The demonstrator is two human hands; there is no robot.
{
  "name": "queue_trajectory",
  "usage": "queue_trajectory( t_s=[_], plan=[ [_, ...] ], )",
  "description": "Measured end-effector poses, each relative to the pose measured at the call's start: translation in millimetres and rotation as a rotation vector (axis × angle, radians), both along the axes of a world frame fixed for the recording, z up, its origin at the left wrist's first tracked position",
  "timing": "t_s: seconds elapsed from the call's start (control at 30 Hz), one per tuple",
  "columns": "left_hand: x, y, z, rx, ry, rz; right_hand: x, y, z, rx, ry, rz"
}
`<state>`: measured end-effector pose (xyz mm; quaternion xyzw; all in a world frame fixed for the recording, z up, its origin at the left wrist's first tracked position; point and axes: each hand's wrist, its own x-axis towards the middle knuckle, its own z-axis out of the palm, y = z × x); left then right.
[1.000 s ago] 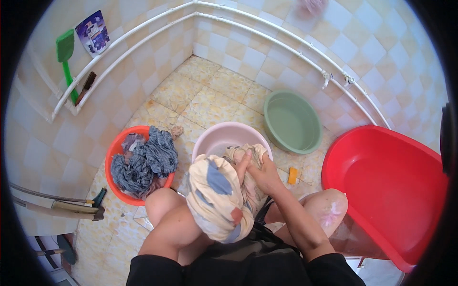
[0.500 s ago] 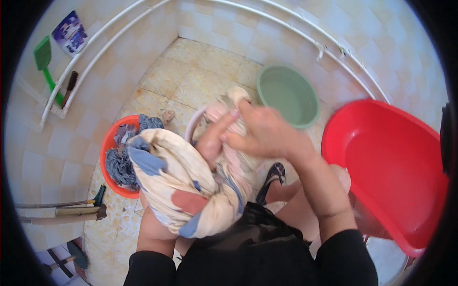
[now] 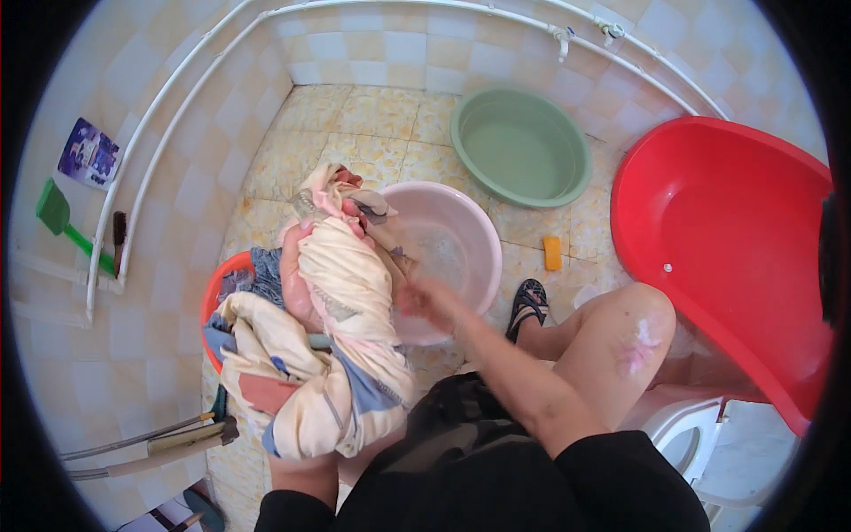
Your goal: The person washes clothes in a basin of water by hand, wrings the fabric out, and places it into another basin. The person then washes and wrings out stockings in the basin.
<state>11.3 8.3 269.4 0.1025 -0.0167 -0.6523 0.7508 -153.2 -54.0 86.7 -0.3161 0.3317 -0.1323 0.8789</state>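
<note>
Head view: your left hand (image 3: 295, 262) grips the patterned cream cloth (image 3: 341, 275) at nine o'clock of the pink basin (image 3: 483, 257).
Your left fingers are clamped on the bunched fabric, partly hidden by it; your right hand (image 3: 425, 300) blurs over the basin's near side, so you cannot tell its finger spread or contact. The cloth blocks much of the orange basin (image 3: 211, 306) at nine o'clock; the green basin (image 3: 525, 197) sits at one, the red tub (image 3: 709, 230) at three.

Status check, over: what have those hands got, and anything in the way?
Left hand holding patterned cloth. Right hand beside it, blurred, grip unclear. Bulky folds partly block view of orange basin.
</note>
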Motion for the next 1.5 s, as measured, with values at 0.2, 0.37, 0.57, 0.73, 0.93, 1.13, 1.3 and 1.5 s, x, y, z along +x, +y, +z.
queue_trajectory(
  t_s=[0.2, 0.37, 0.57, 0.73, 0.93, 1.13, 1.3, 1.5],
  plan=[
    [-0.3, 23.9, -1.9, 0.068, -0.029, -0.02, 90.7, 89.4, -59.4, 0.491, -0.428, 0.095],
    [-8.4, 43.4, -12.7, 0.181, -0.011, -0.03, 121.1, 60.1, -17.1, 0.444, -0.469, -0.241],
    [-17.6, 63.0, -17.1, 0.272, -0.015, -0.039, 108.3, 18.5, 9.2, -0.199, -0.318, -0.655],
    [-22.1, 77.3, -20.3, 0.319, -0.071, -0.081, 114.4, -37.8, 14.4, -0.442, -0.179, -0.74],
    [-18.7, 82.7, -33.5, 0.871, -0.459, -0.498, 98.5, -96.2, 13.6, -0.722, 0.247, -0.324],
    [-58.6, 58.4, -83.3, 0.288, -1.351, 0.06, 90.0, -128.3, 33.0, -1.387, 0.869, 0.837],
    [-60.5, 65.0, -81.9, 0.385, -1.116, -0.185, 96.1, -127.7, 28.9, -1.426, 0.886, 1.291],
    [-60.9, 69.0, -87.3, 0.523, -0.59, -0.472, 95.6, -117.8, -8.0, -1.335, 0.826, 1.109]
  ],
)
